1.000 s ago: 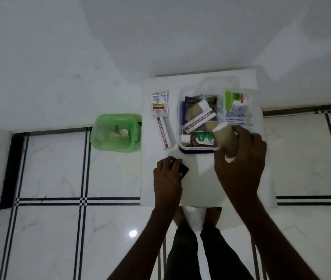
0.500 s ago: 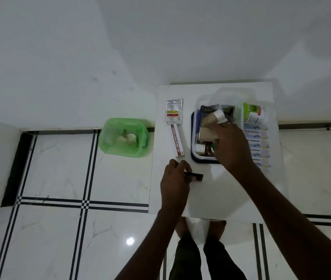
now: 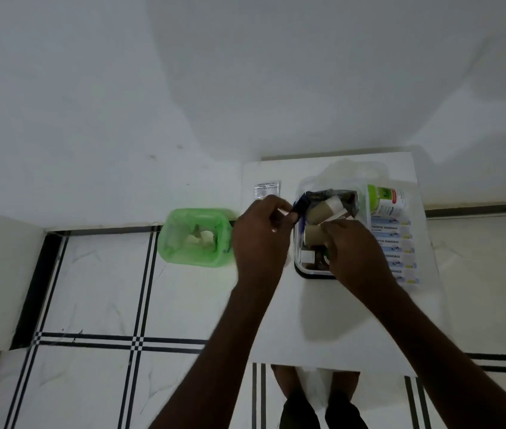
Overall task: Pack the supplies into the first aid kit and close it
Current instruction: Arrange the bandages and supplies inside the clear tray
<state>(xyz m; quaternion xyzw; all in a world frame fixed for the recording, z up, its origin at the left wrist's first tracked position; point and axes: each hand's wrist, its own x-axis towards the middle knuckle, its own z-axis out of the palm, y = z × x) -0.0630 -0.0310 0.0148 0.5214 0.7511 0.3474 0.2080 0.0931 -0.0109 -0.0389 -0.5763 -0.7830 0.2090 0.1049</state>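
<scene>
The first aid kit (image 3: 301,269), a clear box with a dark base, stands open on the white table (image 3: 338,323), its clear lid (image 3: 353,173) tipped back. Brown bandage rolls (image 3: 319,209) and a dark pouch (image 3: 343,196) fill it. My right hand (image 3: 357,255) is over the kit, fingers curled on a brown roll (image 3: 313,239) beside a white-and-brown box (image 3: 340,216). My left hand (image 3: 261,236) is at the kit's left rim, pinching a small dark item (image 3: 297,209). A sachet (image 3: 267,189) lies left of the kit. The long box beside it is hidden.
A green-lidded white jar (image 3: 384,199) and a row of bandage strips (image 3: 397,243) lie right of the kit. A green bin (image 3: 196,239) stands on the tiled floor left of the table. Walls close in behind and at left.
My left hand lifted the small dark item from the table's front and carried it to the kit's left rim. My right hand went from above the kit's front down into it with the roll.
</scene>
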